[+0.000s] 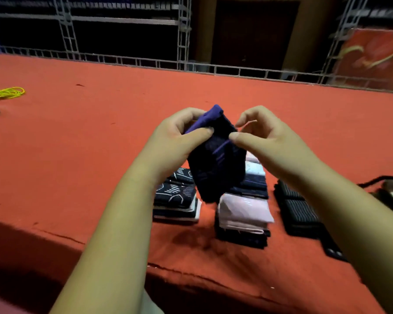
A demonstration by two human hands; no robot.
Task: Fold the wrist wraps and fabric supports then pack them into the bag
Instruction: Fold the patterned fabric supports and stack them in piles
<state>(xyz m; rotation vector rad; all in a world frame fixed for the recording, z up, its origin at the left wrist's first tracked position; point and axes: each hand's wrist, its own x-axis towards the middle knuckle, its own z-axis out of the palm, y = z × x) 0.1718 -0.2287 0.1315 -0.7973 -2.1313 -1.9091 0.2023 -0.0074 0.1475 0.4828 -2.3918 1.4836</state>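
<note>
Left hand [175, 141] and right hand [266, 143] pinch a dark purple wrap [216, 171] above the orange-clothed table [89, 143], metal shelving [66, 26] behind.

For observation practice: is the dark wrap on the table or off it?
Off it: left hand and right hand pinch the wrap, hanging above the stacks.

Bare red tabletop [77, 143] open left and beyond; fabric stacks [243, 211] crowd near edge; striped wraps [300, 211] block right.

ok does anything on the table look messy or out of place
The middle stack is untidy: its pale pink pieces sit skewed over the dark ones beneath. A loose yellow cord lies at the far left edge.
</note>
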